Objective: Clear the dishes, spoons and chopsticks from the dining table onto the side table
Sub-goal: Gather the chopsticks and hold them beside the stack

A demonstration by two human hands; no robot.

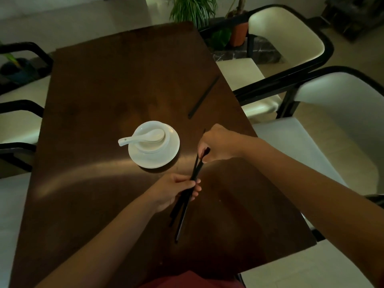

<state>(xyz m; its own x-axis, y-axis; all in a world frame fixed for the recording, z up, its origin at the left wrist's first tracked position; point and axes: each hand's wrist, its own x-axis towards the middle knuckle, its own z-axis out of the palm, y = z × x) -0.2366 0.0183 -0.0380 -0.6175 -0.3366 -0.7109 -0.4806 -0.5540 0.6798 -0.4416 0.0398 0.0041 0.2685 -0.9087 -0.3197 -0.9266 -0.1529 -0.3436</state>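
Over the brown dining table (pixel 104 90), my left hand (pixel 176 190) grips a bundle of black chopsticks (pixel 185 206) near their middle. My right hand (pixel 216 144) pinches the upper ends of the same chopsticks from above. Left of my hands stands a white plate (pixel 172 150) with a white bowl (pixel 164 142) on it, and a white spoon (pixel 141 137) lies across the bowl. Another pair of black chopsticks (pixel 203 96) lies on the table farther back, near the right edge.
White chairs with black frames stand on both sides, two on the right (pixel 291 38) and two on the left (pixel 18 119). Potted plants (pixel 193 9) stand beyond the far end of the table.
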